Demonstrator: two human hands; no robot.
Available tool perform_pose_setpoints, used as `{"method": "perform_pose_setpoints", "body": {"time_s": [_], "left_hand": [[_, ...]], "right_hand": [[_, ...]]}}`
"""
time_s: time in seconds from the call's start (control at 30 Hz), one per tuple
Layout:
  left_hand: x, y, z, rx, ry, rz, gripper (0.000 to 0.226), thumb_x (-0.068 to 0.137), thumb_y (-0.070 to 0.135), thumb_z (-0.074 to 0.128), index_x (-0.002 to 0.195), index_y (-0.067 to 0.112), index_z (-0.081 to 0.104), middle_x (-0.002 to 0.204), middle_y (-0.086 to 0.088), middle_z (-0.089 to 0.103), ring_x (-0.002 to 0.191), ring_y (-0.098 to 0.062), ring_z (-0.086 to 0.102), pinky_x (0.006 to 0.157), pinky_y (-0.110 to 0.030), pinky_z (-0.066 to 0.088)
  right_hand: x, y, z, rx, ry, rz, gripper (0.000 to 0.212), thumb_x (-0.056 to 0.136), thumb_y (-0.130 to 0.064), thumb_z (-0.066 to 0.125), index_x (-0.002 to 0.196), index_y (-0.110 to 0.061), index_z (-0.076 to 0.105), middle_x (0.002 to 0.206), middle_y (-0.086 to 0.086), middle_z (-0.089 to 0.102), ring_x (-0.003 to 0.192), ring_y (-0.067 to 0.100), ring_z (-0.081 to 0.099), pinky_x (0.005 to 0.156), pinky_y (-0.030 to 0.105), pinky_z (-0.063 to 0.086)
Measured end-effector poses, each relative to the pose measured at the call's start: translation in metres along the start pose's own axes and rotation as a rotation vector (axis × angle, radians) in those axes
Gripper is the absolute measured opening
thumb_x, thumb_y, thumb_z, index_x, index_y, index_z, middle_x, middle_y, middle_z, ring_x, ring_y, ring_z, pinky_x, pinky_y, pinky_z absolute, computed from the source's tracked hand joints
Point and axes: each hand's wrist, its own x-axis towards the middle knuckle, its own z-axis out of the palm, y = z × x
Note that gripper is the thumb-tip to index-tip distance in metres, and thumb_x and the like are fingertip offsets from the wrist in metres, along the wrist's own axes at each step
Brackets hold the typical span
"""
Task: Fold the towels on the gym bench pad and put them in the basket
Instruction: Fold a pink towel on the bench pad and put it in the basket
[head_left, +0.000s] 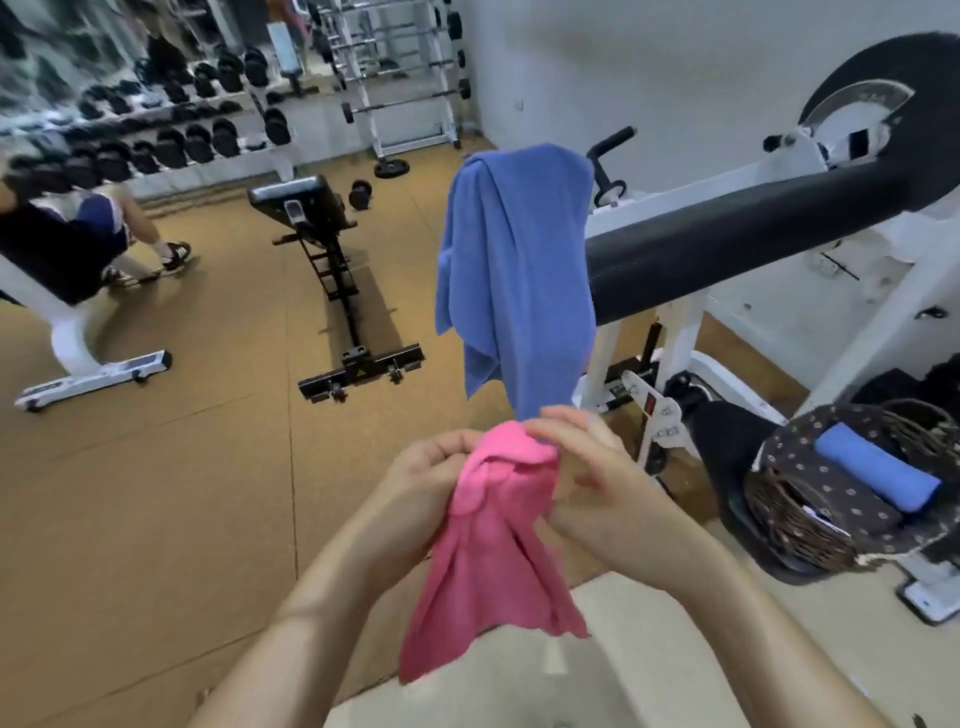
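Both hands meet close in: the left hand (431, 470) and right hand (597, 467) each pinch the bunched top of the pink towel (488, 551), which hangs unfolded. Beyond, a blue towel (514, 270) drapes over the black bench pad (753, 234) (still to fold); one rolled blue towel (878, 467) already lies in the wicker basket (795, 519).

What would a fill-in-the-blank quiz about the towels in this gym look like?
The left hand and right hand grip the held towel, coloured ____.
The draped towel hanging over the black pad is coloured ____.
The folded towel lies inside the ____.
Missing words: pink; blue; basket.
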Motion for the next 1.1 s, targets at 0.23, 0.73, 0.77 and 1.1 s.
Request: {"method": "perform_pose_setpoints", "body": {"time_s": [0.23, 0.73, 0.77, 1.1], "left_hand": [[0.078, 0.060, -0.089, 0.086, 0.281, 0.316, 0.016, 0.097, 0.027, 0.055, 0.100, 0.022, 0.070, 0.087, 0.002, 0.067, 0.080, -0.010, 0.061, 0.068, -0.021, 0.049], [0.342, 0.209, -0.329, 0.438, 0.193, 0.504, 0.020, 0.099, 0.021, 0.051, 0.091, 0.031, 0.066, 0.088, 0.016, 0.064, 0.079, 0.011, 0.056, 0.081, -0.029, 0.047], [0.361, 0.224, -0.331, 0.455, 0.177, 0.518, 0.018, 0.099, 0.022, 0.050, 0.094, 0.028, 0.065, 0.088, 0.017, 0.063, 0.076, 0.012, 0.054, 0.079, -0.026, 0.046], [0.576, 0.288, -0.284, 0.691, 0.123, 0.717, 0.041, 0.099, 0.028, 0.050, 0.060, 0.017, 0.048, 0.054, 0.005, 0.045, 0.055, -0.009, 0.043, 0.051, -0.029, 0.028]], "right_hand": [[0.143, -0.035, 0.050, 0.070, 0.223, -0.106, 0.030, 0.091, -0.025, 0.061, 0.062, -0.021, 0.056, 0.052, -0.012, 0.045, 0.053, 0.004, 0.040, 0.052, 0.023, 0.034], [0.448, -0.101, 0.093, 0.293, -0.063, 0.161, 0.004, 0.084, -0.015, 0.074, 0.086, -0.014, 0.072, 0.078, 0.003, 0.073, 0.068, 0.010, 0.065, 0.061, 0.021, 0.050], [0.463, -0.105, 0.085, 0.267, -0.079, 0.159, 0.003, 0.084, -0.013, 0.074, 0.084, -0.013, 0.071, 0.074, 0.001, 0.071, 0.064, 0.008, 0.064, 0.058, 0.018, 0.048], [0.571, -0.083, -0.032, 0.612, 0.173, -0.004, 0.007, 0.076, -0.008, 0.067, 0.074, -0.003, 0.073, 0.064, 0.006, 0.070, 0.056, 0.011, 0.066, 0.053, 0.017, 0.052]]}}
